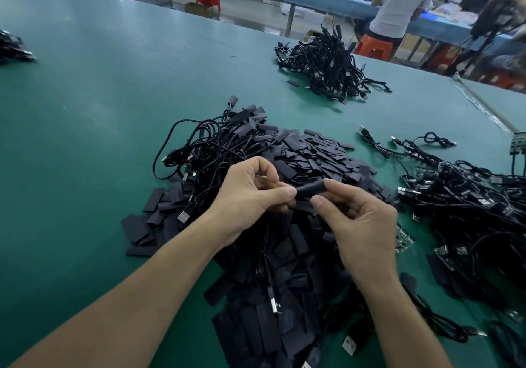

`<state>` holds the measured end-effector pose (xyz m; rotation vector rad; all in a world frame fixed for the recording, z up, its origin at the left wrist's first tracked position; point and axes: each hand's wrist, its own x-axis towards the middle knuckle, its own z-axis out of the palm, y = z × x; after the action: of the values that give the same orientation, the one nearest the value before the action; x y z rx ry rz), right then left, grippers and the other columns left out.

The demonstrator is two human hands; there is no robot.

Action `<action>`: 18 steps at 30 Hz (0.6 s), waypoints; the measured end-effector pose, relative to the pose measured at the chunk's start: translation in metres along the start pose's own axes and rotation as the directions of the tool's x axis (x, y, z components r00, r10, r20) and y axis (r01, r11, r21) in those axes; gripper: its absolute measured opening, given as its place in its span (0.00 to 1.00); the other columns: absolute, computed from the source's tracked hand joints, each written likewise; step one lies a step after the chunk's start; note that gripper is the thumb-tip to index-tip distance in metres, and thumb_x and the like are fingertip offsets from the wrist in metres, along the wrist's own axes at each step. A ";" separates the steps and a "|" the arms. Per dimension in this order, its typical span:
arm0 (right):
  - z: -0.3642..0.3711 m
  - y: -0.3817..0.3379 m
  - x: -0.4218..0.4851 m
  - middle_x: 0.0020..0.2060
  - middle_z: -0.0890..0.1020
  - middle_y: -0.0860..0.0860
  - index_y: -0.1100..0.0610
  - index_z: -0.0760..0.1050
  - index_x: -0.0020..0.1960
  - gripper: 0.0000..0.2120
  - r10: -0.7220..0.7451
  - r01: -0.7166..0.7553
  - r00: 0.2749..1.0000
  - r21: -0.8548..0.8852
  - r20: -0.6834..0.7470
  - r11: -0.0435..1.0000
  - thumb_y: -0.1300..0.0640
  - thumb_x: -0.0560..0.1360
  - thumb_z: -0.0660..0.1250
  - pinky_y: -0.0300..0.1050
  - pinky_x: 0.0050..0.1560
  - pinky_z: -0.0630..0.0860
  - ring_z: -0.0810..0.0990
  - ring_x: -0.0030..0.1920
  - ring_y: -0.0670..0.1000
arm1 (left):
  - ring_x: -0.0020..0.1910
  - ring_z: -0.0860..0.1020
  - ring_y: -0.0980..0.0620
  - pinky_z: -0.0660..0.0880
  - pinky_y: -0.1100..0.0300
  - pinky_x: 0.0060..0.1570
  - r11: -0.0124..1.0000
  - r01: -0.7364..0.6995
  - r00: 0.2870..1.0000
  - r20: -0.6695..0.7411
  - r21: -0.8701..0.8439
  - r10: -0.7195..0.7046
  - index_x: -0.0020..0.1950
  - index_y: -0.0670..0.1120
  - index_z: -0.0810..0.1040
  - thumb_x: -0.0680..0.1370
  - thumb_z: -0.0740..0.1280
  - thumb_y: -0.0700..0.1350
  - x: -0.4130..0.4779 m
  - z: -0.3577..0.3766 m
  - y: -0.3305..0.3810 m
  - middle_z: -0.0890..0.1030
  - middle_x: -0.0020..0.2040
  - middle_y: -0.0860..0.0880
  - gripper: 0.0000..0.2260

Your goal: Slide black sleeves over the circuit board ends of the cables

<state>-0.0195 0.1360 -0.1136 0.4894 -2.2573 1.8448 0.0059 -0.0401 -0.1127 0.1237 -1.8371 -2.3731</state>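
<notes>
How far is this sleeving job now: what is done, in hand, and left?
Done: black cables with sleeved ends lie beyond the hands. In hand: left hand and right hand pinch one black tubular sleeve. Left: loose black cables with bare green circuit boards at right, plus many flat black sleeves.

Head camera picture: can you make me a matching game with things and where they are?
Things:
1 held sleeve
2 sleeve pile
3 cable bundle
4 orange stool

Places:
A far across the green table
B floor beyond the table
C pinched between left hand and right hand
D on the table beneath the hands

Pairs: 1-C, 2-D, 3-A, 4-B
</notes>
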 end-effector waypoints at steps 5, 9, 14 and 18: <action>0.001 -0.002 0.001 0.40 0.87 0.44 0.49 0.84 0.49 0.11 0.045 -0.041 0.998 0.071 -0.053 0.997 0.63 0.71 0.76 0.35 0.45 0.81 0.86 0.42 0.45 | 0.36 0.83 0.49 0.80 0.60 0.37 0.998 -0.024 0.999 0.023 0.061 0.022 0.41 0.43 0.71 0.73 0.73 0.30 -0.001 0.000 0.001 0.85 0.38 0.43 0.13; 0.005 -0.003 -0.001 0.42 0.87 0.43 0.47 0.83 0.49 0.14 0.068 -0.064 0.997 0.119 -0.037 0.991 0.65 0.71 0.76 0.32 0.46 0.79 0.86 0.45 0.44 | 0.37 0.84 0.48 0.80 0.60 0.39 0.995 -0.037 0.999 0.029 0.090 0.034 0.42 0.44 0.72 0.74 0.73 0.31 -0.001 -0.001 0.000 0.85 0.39 0.43 0.13; 0.006 -0.002 0.000 0.42 0.87 0.46 0.50 0.83 0.50 0.14 0.107 -0.105 0.994 0.127 -0.012 0.986 0.64 0.69 0.77 0.35 0.46 0.80 0.86 0.44 0.47 | 0.34 0.81 0.51 0.77 0.62 0.35 0.989 -0.068 0.997 0.031 0.135 0.064 0.40 0.44 0.72 0.74 0.73 0.31 -0.001 0.000 0.000 0.84 0.37 0.46 0.13; 0.003 -0.005 -0.001 0.42 0.87 0.45 0.50 0.83 0.52 0.14 0.104 -0.108 0.994 0.114 0.036 0.988 0.63 0.71 0.76 0.34 0.47 0.80 0.86 0.45 0.46 | 0.35 0.78 0.51 0.77 0.62 0.35 0.977 -0.084 0.996 0.046 0.198 0.076 0.41 0.44 0.73 0.74 0.74 0.34 -0.001 0.000 0.001 0.81 0.36 0.47 0.11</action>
<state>-0.0162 0.1321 -0.1104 0.4246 -2.2453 2.0418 0.0072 -0.0402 -0.1117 0.0242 -2.0542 -2.1487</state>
